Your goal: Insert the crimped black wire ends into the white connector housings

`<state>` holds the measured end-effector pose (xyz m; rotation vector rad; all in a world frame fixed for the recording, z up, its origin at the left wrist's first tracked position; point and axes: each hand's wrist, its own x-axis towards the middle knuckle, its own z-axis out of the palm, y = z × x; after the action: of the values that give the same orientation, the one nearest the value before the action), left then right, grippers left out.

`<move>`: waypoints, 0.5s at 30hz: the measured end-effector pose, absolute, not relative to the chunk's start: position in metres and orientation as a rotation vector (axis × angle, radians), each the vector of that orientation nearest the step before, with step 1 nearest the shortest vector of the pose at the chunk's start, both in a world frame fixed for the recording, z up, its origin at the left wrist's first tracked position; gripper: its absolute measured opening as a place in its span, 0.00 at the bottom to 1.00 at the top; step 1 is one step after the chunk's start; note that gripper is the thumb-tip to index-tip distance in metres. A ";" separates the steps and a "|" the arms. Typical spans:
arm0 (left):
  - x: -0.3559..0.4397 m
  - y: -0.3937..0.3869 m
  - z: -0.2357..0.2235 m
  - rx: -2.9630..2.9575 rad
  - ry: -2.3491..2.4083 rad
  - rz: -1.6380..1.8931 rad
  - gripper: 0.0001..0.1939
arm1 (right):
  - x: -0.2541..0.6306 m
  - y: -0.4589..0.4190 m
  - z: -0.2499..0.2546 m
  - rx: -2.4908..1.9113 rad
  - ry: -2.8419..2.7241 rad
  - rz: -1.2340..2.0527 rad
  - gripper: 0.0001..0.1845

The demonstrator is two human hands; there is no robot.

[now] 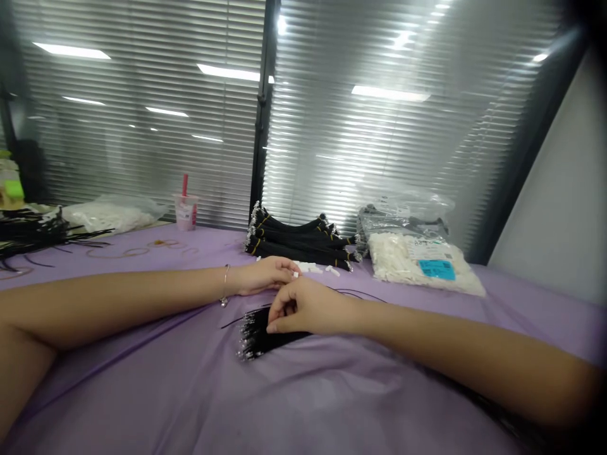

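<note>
A loose bundle of thin black wires tipped with silver metal terminals [258,333] lies on a creased purple plastic sheet [142,404] and is gripped from above by the right hand [308,308], its curled fingers [279,322] pressed onto the wires. The left hand [263,277], a thin silver bracelet [224,284] at its wrist, is held just beside the right hand with fingers together; whether anything is pinched cannot be told. Small white plastic connectors [308,268] are scattered on the sheet at its fingertips. Stacked black wire bundles with yellow bands [298,238] are laid behind them. Farther right, a clear bag of white connectors with a blue label [417,260] is placed before a clear bag of grey items [403,218]. Farther left, a clear cup of pink drink with a red straw [184,212], a clear bag of white items [111,215] and a spread of black wires [33,232] are seen. Slatted window blinds [142,126] are seen beyond.
</note>
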<state>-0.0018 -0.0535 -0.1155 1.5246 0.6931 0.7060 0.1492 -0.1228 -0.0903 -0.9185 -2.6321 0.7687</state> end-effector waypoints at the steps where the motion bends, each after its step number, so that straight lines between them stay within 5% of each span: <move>1: -0.002 -0.053 -0.116 1.526 0.695 0.705 0.14 | 0.150 -0.122 -0.091 -0.888 -2.647 0.784 0.11; 15: -0.002 -0.054 -0.116 1.553 0.712 0.708 0.15 | 0.149 -0.127 -0.095 -0.899 -2.629 0.851 0.08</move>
<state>-0.0016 -0.0539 -0.1155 1.5527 0.7122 0.7077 0.1495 -0.1271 -0.0945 -0.8995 -2.6295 0.8513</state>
